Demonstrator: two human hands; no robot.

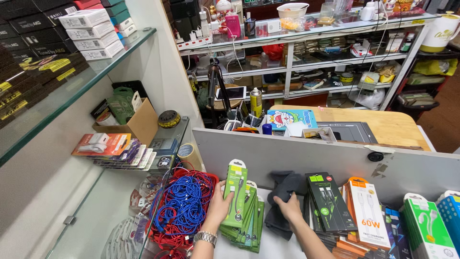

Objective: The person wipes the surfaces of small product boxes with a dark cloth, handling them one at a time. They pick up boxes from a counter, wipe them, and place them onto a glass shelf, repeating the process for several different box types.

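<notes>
My left hand (218, 207), with a metal watch (205, 237) on the wrist, grips the front green cable package (235, 194) of a leaning stack of green packages (251, 218). My right hand (291, 210) rests on a dark grey cloth (283, 188) lying on the white counter between the green stack and a row of black packages (326, 201). To the left of my left hand lies a tangle of blue and red cables (182, 206).
Orange-and-white packages (366, 216) and green boxes (425, 228) stand at the right. A grey partition (297, 153) backs the counter. Behind it is a wooden desk (388, 125) and cluttered metal shelves (306, 52). Glass shelves (72, 86) with boxes are on the left, with a cardboard box (139, 123).
</notes>
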